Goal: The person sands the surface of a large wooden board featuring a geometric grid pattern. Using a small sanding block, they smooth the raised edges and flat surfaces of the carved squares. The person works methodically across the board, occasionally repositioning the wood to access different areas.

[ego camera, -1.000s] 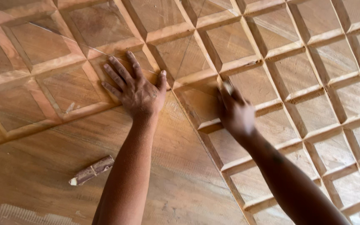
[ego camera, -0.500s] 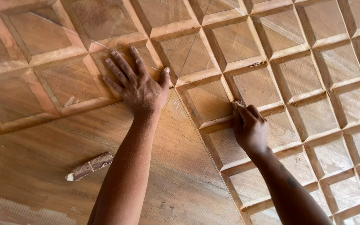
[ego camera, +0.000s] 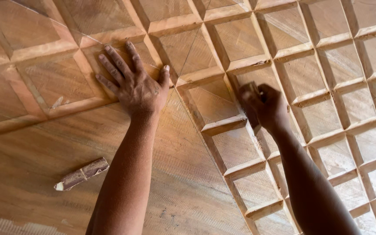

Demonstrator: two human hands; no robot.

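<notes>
A large carved wooden panel (ego camera: 240, 148) with a grid of sunken squares and raised ribs fills the view. My left hand (ego camera: 133, 85) lies flat on it, fingers spread, pressing on a raised rib near the panel's plain part. My right hand (ego camera: 264, 104) is closed around a small piece of sandpaper (ego camera: 248, 88), pressed against a rib between two squares. Only the top edge of the sandpaper shows above the fingers. Pale dust lies along the ribs near that hand.
A short rolled scrap of brown sandpaper (ego camera: 81, 174) lies on the smooth plain board (ego camera: 175, 191) at the lower left. A pale rough patch (ego camera: 9, 226) shows at the bottom left corner.
My right hand has rubbed back and forth along the rib: down-right half a second ago, now back up. My left hand stays planted. The view has shifted slightly.
</notes>
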